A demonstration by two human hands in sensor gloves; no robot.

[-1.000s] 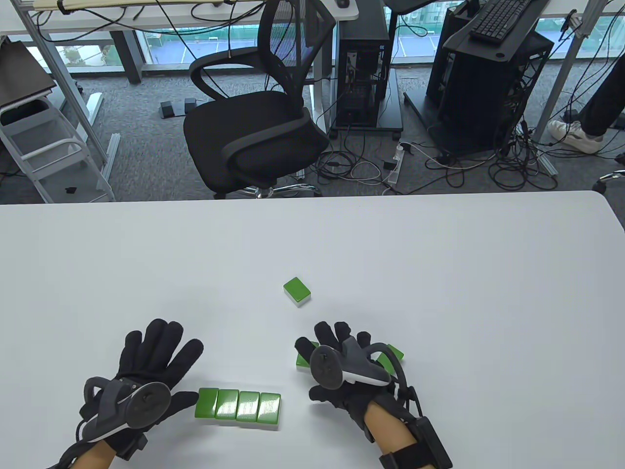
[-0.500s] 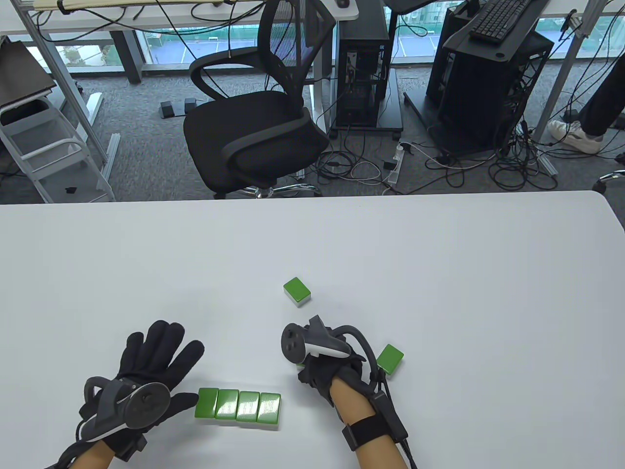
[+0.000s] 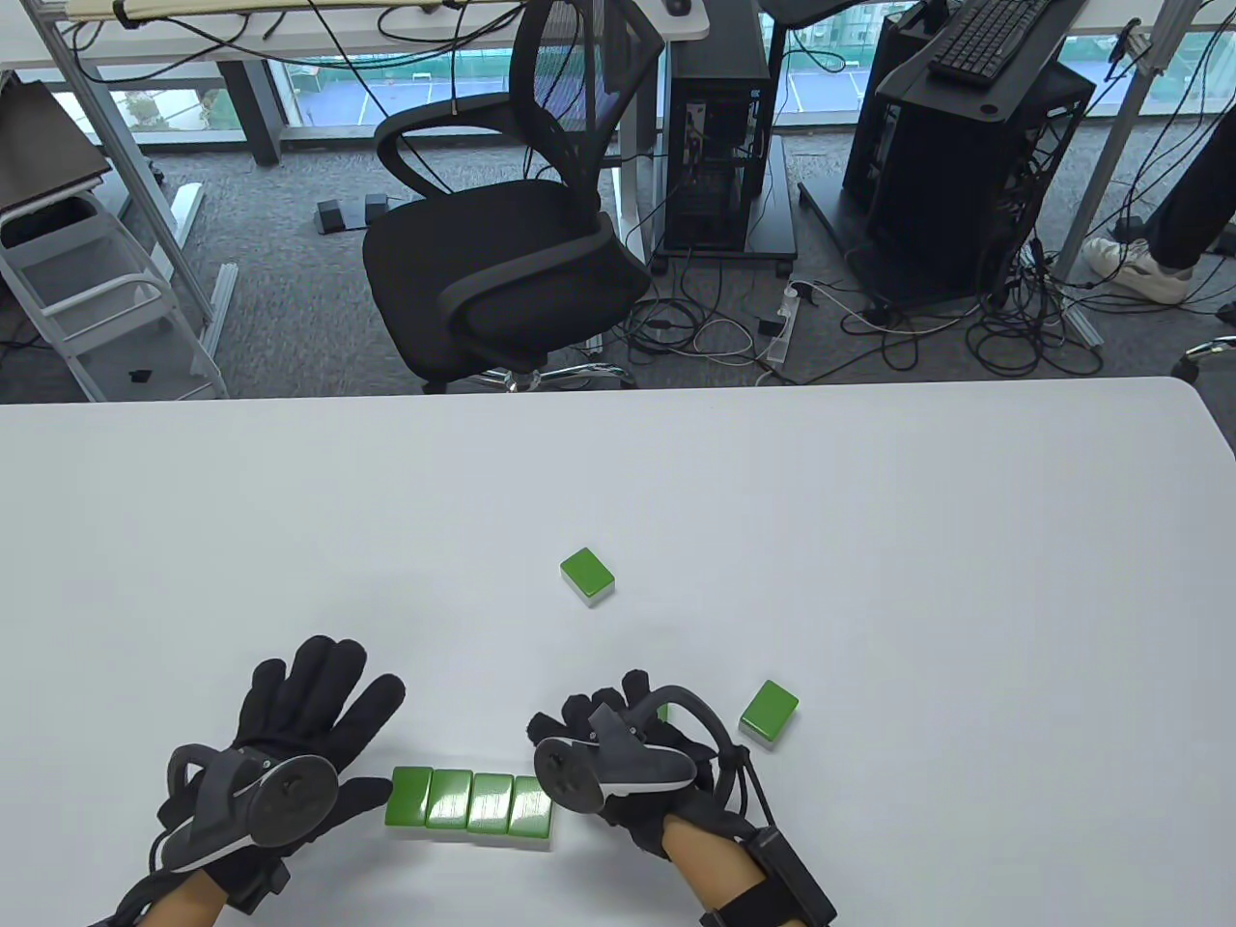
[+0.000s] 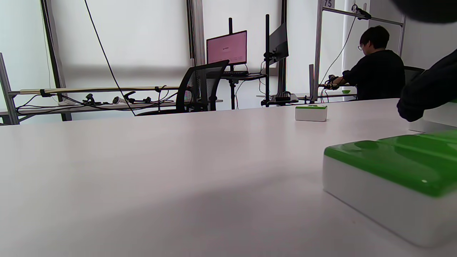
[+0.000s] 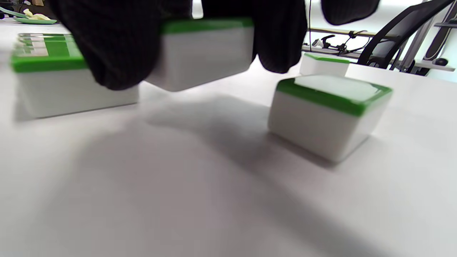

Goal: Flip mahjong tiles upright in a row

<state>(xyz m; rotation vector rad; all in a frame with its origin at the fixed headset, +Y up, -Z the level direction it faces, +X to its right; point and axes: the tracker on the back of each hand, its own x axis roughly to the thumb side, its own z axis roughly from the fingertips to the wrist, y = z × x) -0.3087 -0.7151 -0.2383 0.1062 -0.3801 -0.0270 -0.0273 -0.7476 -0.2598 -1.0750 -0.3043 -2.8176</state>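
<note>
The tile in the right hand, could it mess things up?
Maybe, in two ways. The right hand holds a tile off the table, close to the row of four tiles; set down carelessly, it might bump the row crooked. Its fingers cover only part of the tile, so it could slip. The left hand rests by the row's other end, which may help steady it.

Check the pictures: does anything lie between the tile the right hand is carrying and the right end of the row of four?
Nothing visible does. The right hand grips a tile lifted off the table, beside the row of four; only bare tabletop shows between them. The loose tiles lie off that path.
</note>
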